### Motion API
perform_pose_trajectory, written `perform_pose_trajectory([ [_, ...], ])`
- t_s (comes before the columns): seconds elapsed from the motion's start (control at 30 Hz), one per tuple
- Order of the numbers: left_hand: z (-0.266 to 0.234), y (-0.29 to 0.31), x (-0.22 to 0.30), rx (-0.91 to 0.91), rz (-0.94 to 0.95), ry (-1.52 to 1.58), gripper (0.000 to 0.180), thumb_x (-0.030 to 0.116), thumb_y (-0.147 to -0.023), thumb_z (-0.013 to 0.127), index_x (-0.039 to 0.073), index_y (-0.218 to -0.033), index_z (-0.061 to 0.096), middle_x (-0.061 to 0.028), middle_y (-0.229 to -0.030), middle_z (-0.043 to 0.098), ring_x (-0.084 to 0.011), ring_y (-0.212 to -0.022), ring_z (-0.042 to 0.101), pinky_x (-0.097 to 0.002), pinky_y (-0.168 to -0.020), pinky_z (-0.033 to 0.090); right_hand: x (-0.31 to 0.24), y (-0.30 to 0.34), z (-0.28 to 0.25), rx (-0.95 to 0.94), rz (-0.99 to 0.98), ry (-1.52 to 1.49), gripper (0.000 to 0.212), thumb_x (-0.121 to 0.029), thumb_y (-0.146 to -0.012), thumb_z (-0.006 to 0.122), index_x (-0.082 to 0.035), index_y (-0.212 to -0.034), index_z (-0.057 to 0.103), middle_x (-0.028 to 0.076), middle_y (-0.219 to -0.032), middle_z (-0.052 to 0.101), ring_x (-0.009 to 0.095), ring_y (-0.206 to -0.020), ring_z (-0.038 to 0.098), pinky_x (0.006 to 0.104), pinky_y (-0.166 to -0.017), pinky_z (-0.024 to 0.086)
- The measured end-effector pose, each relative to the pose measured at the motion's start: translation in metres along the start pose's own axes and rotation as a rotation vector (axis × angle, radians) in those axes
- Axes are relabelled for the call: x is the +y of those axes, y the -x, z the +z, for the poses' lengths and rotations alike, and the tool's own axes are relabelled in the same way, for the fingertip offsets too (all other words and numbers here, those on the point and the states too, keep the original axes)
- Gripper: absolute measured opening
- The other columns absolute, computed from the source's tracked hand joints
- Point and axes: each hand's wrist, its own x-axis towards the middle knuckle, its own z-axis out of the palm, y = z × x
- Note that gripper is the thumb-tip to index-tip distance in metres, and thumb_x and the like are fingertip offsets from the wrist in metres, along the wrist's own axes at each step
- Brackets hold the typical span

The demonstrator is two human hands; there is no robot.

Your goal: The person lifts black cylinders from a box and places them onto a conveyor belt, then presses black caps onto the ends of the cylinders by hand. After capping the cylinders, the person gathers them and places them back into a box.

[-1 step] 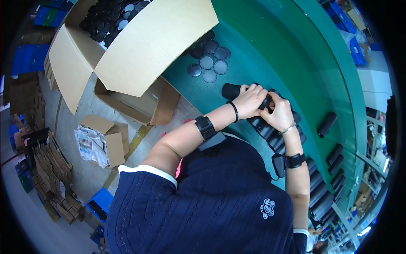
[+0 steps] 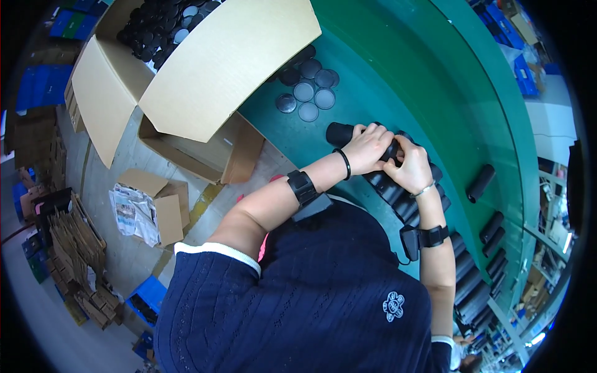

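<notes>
A black tube (image 2: 338, 134) lies crosswise over the green worktable (image 2: 273, 127). My left hand (image 2: 367, 148) is wrapped over it from above, fingers closed. At the tube's right end my right hand (image 2: 411, 166) is closed, its thumb and fingers curled against that end. Whether a cap sits between those fingers is hidden. Below both hands, a row of black tubes (image 2: 387, 189) lies side by side, partly covered by my right hand and wrist. Several round dark caps (image 2: 304, 91) with grey faces are spread on the table beyond my left hand.
An open cardboard box (image 2: 230, 59) full of black caps (image 2: 163, 28) stands at the far left, its flap reaching over the table. More black tubes (image 2: 480, 183) lie along the right side by the raised green rim (image 2: 497, 68). Smaller cartons (image 2: 171, 211) sit on the floor.
</notes>
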Motion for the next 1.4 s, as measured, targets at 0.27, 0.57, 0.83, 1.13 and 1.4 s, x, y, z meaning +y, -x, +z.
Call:
perform_pose_trajectory([
  [0.27,-0.001,0.002,0.004,0.024,0.010,0.042,0.066,0.036,-0.068,0.076,0.004,-0.119,0.048,-0.0105,-0.113,0.050,-0.0277,-0.108,0.046,-0.0423,-0.090,0.032,0.021,0.008,0.004,0.008,0.161,-0.506,0.032,-0.004,-0.073,0.064,0.006,-0.104,0.059,0.014,-0.084,0.067,0.020,-0.076,0.068,0.0283,-0.065,0.056],
  [0.57,-0.003,0.001,0.006,0.006,-0.021,0.025,0.065,0.029,-0.067,0.077,0.005,-0.118,0.047,-0.0105,-0.114,0.050,-0.0282,-0.109,0.046,-0.0435,-0.091,0.032,0.024,0.007,-0.003,-0.125,0.237,-0.614,0.048,-0.004,-0.071,0.070,0.005,-0.115,0.054,0.015,-0.101,0.064,0.023,-0.090,0.067,0.0312,-0.079,0.055],
  [0.83,0.002,-0.002,0.004,-0.005,-0.013,0.016,0.062,0.025,-0.065,0.076,0.005,-0.117,0.047,-0.0102,-0.113,0.050,-0.0271,-0.108,0.046,-0.0428,-0.090,0.032,0.014,0.006,-0.001,-0.101,0.213,-0.480,0.052,-0.007,-0.068,0.070,0.007,-0.115,0.053,0.018,-0.099,0.065,0.025,-0.087,0.068,0.0331,-0.078,0.056],
  [1.13,0.021,-0.004,-0.001,0.200,0.020,-0.024,0.044,0.025,-0.071,0.067,0.004,-0.107,0.051,-0.0104,-0.101,0.052,-0.0270,-0.101,0.047,-0.0436,-0.083,0.032,-0.016,-0.003,0.007,-0.006,0.106,0.074,0.045,-0.007,-0.063,0.054,0.009,-0.105,0.054,0.030,-0.079,0.061,0.043,-0.077,0.063,0.0476,-0.072,0.052],
  [1.4,-0.006,-0.001,0.003,0.118,-0.066,0.050,0.063,0.034,-0.067,0.074,0.005,-0.117,0.048,-0.0119,-0.107,0.051,-0.0293,-0.106,0.046,-0.0427,-0.089,0.032,-0.002,-0.015,-0.001,0.028,0.109,0.088,0.035,-0.002,-0.068,0.051,-0.002,-0.102,0.062,0.025,-0.080,0.063,0.041,-0.073,0.062,0.0463,-0.070,0.051],
])
